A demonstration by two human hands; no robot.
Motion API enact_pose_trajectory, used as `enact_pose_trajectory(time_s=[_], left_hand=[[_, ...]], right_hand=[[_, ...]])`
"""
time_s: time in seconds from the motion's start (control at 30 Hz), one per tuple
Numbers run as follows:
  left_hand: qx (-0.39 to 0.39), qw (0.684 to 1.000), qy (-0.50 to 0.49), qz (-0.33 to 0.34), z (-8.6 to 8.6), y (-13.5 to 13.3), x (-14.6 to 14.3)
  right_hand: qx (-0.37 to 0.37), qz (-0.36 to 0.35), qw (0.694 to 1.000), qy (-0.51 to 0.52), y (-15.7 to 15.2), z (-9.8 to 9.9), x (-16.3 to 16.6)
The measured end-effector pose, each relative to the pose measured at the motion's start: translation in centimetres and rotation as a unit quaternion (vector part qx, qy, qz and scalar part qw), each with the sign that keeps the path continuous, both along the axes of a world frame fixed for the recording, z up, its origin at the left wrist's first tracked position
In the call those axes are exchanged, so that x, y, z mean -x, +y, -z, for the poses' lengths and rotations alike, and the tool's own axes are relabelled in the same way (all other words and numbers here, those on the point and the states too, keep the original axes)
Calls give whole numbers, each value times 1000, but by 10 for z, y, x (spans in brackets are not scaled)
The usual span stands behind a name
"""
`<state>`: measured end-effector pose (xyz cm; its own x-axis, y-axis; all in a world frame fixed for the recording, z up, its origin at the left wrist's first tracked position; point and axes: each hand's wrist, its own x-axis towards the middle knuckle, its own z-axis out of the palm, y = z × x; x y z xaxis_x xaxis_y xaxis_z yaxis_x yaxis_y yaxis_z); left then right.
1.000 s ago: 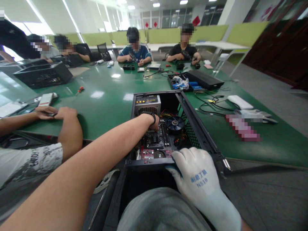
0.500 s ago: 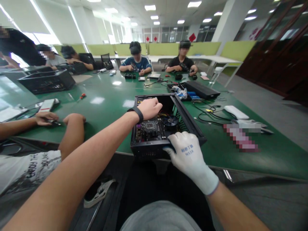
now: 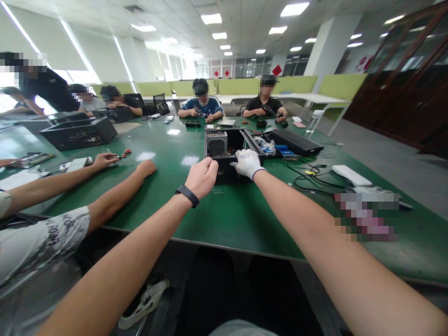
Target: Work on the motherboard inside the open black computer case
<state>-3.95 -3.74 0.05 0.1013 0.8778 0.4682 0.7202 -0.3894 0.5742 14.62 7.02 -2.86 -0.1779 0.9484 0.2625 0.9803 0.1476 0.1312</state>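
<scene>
In the head view, an open computer case (image 3: 229,156) is seen far out on the green desk (image 3: 231,214), pressed by the fisted left hand (image 3: 203,177) and gripped by the gloved right hand (image 3: 248,162); steady guidance is judged necessary next.

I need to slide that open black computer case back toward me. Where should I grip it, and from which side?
Probably by the near wall's top rim, from your own side. The computer case lies open-topped, so that edge is free; the gloved right hand already rests on it, and the bare left hand is at its near-left corner.
</scene>
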Motion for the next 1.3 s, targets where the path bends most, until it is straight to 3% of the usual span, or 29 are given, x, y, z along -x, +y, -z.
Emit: enact_pose_trajectory(time_s=[0.17, 0.37, 0.63, 0.77, 0.9, 1.13, 1.2, 1.3], left_hand=[[24, 1000, 6, -10, 16, 0, 12], [50, 998, -21, -14, 19, 0, 19], [48, 999, -8, -7, -9, 1, 4], [72, 990, 116, 25, -12, 4, -18], [128, 941, 304, 77, -3, 4, -44], [188, 811, 523, 181, 3, -4, -79], [211, 791, 544, 183, 7, -6, -84], [235, 789, 544, 164, 20, -1, -85]], right_hand=[[7, 9, 1000, -5, 23, -1, 1], [2, -13, 1000, -16, 0, 4, -3], [-13, -38, 999, -8, -89, 14, -12], [-26, -56, 998, 3, -156, 18, -16], [-29, -69, 997, 14, -220, 20, -19], [-31, -109, 991, 70, -296, 27, -26], [-35, -113, 989, 84, -310, 28, -27], [-44, -118, 987, 101, -321, 27, -27]])
